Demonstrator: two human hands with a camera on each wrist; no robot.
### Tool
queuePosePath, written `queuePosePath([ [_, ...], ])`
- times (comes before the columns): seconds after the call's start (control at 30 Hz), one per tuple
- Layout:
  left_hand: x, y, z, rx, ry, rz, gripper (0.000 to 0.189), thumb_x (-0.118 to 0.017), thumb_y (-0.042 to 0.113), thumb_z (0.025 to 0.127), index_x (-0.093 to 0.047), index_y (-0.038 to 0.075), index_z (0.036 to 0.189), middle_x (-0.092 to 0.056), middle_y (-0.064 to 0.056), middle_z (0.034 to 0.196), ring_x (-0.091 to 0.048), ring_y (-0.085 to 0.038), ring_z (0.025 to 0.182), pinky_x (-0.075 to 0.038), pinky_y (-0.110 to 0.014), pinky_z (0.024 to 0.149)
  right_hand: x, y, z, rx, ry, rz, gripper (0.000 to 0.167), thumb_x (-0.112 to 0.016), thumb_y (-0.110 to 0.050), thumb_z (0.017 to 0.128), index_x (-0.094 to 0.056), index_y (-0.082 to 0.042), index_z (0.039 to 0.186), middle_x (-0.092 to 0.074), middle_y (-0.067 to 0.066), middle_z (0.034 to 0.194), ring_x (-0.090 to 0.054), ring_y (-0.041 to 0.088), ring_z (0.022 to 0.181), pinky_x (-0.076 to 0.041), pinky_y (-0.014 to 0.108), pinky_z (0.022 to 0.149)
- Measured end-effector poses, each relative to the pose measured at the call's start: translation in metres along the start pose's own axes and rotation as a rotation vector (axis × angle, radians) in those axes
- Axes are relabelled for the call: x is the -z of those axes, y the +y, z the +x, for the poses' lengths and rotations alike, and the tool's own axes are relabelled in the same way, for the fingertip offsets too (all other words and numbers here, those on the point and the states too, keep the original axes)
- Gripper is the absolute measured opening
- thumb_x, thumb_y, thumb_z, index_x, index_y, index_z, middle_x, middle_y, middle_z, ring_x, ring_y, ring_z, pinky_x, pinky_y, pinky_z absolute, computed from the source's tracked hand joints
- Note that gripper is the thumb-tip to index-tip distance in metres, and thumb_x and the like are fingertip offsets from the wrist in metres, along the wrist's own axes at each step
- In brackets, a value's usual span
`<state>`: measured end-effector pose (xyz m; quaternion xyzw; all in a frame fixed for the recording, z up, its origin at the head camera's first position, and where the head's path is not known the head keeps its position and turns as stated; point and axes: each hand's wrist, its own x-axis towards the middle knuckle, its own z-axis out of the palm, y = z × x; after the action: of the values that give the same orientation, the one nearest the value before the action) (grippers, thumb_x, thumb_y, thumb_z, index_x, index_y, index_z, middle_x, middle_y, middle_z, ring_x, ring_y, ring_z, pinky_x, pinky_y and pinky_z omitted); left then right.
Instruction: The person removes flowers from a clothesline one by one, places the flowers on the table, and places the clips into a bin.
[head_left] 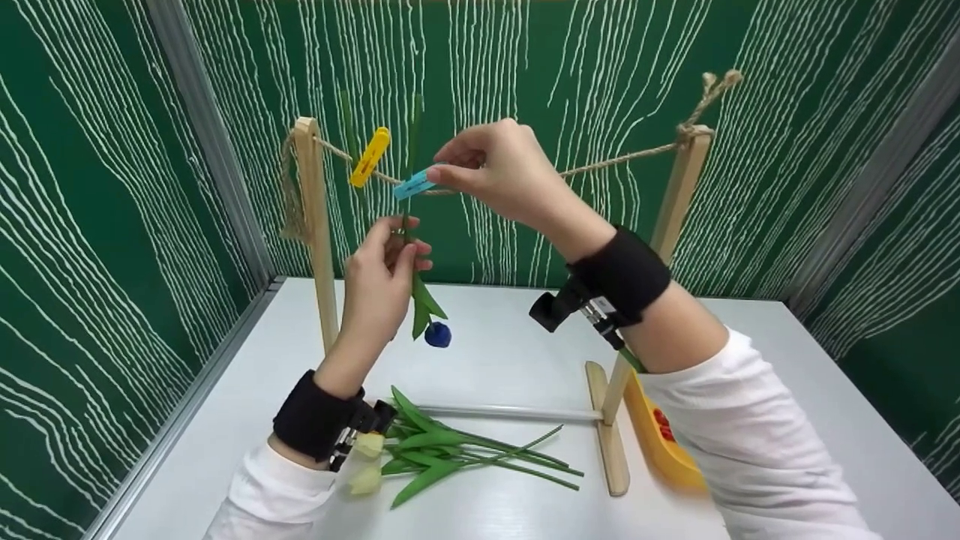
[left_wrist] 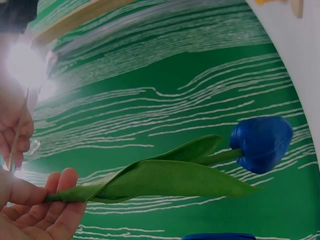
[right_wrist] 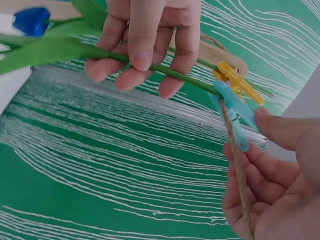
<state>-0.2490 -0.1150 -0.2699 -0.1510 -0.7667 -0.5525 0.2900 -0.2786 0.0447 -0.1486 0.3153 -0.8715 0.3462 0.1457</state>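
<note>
A blue artificial tulip [left_wrist: 262,144] hangs head down, its stem pinched between the thumb and fingers of my left hand [head_left: 382,274]. Above that grip, a light blue clothespin [right_wrist: 232,107] sits where the stem meets the twine rope [right_wrist: 240,175]. My right hand [head_left: 499,172] pinches the handles of this clothespin, thumb on one side and fingers on the other. Just to the left, a yellow clothespin [head_left: 370,157] is clipped on the rope, with another green stem [right_wrist: 200,61] running through it. Part of a second blue bloom [left_wrist: 220,236] shows at the bottom of the left wrist view.
Wooden posts [head_left: 319,225] [head_left: 682,191] hold the sagging rope at both ends. Pale yellow tulips [head_left: 366,480] with green stems lie on the white table [head_left: 525,517]. A yellow tray [head_left: 664,457] with red things in it stands right, partly behind my sleeve. A rod [head_left: 510,412] joins the stand's base.
</note>
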Motion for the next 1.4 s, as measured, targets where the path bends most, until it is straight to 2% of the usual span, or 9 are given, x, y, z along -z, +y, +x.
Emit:
queuePosePath([
  [0.17,0.001,-0.001,0.0,-0.001,0.011,-0.004,0.026,-0.055,0.0,0.092,-0.055,0.002,0.118,-0.067,-0.012,0.094,-0.067,-0.016,0.083,-0.055,-0.021,0.078,-0.004,0.002,-0.002,0.042,0.04,0.029,0.022,-0.068,-0.025,0.087,-0.072,-0.006,0.099,-0.071,0.004,0.085,-0.061,0.008,0.071,-0.05,0.019,0.065],
  [0.43,0.0,0.003,0.0,-0.033,0.017,0.01,0.025,-0.055,-0.001,0.092,-0.056,0.002,0.118,-0.068,-0.01,0.091,-0.068,-0.015,0.079,-0.055,-0.021,0.076,-0.008,0.006,-0.002,0.074,0.153,0.089,0.018,-0.069,-0.02,0.086,-0.074,-0.006,0.095,-0.072,0.003,0.084,-0.06,0.009,0.065,-0.048,0.017,0.058],
  [0.7,0.0,0.008,-0.002,-0.054,0.023,0.01,0.026,-0.056,-0.001,0.092,-0.056,0.002,0.118,-0.068,-0.008,0.089,-0.068,-0.013,0.078,-0.056,-0.021,0.075,-0.008,0.01,-0.002,0.148,0.255,0.163,0.02,-0.071,-0.022,0.082,-0.075,-0.005,0.091,-0.072,0.005,0.082,-0.058,0.009,0.061,-0.046,0.017,0.055],
  [0.97,0.001,0.005,-0.004,-0.073,0.021,0.011,0.025,-0.055,-0.002,0.092,-0.056,0.002,0.117,-0.068,-0.009,0.09,-0.067,-0.014,0.078,-0.056,-0.022,0.074,-0.004,0.01,-0.002,0.126,0.31,0.319,0.02,-0.072,-0.018,0.081,-0.075,-0.002,0.092,-0.073,0.011,0.086,-0.06,0.008,0.063,-0.048,0.017,0.059],
  [1.13,-0.002,0.003,-0.008,-0.068,0.006,0.027,0.026,-0.055,-0.002,0.092,-0.057,0.004,0.117,-0.068,-0.009,0.09,-0.067,-0.013,0.077,-0.055,-0.021,0.074,0.005,0.014,-0.004,0.131,0.37,0.412,0.019,-0.073,-0.016,0.081,-0.074,-0.001,0.093,-0.072,0.009,0.081,-0.049,0.007,0.057,-0.039,0.018,0.053],
  [1.23,-0.004,0.006,-0.012,-0.071,-0.015,0.047,0.027,-0.054,-0.001,0.093,-0.058,0.004,0.119,-0.068,-0.008,0.092,-0.066,-0.012,0.077,-0.055,-0.021,0.075,0.015,0.018,-0.011,0.159,0.392,0.446,0.019,-0.073,-0.015,0.082,-0.074,-0.001,0.094,-0.071,0.006,0.079,-0.047,0.007,0.056,-0.037,0.018,0.051],
  [1.3,-0.007,0.011,-0.016,-0.088,-0.03,0.065,0.029,-0.055,-0.001,0.093,-0.058,0.004,0.121,-0.068,-0.007,0.092,-0.066,-0.011,0.076,-0.055,-0.02,0.075,0.025,0.021,-0.019,0.174,0.404,0.476,0.019,-0.074,-0.014,0.081,-0.073,-0.001,0.094,-0.071,0.005,0.079,-0.048,0.008,0.057,-0.038,0.018,0.052],
  [1.4,-0.011,0.019,-0.022,-0.147,-0.054,0.097,0.031,-0.055,-0.002,0.092,-0.058,0.002,0.123,-0.068,-0.005,0.091,-0.065,-0.009,0.074,-0.055,-0.019,0.074,0.042,0.027,-0.032,0.186,0.422,0.558,0.02,-0.075,-0.012,0.079,-0.073,0.0,0.094,-0.071,0.006,0.08,-0.052,0.01,0.06,-0.041,0.018,0.054],
])
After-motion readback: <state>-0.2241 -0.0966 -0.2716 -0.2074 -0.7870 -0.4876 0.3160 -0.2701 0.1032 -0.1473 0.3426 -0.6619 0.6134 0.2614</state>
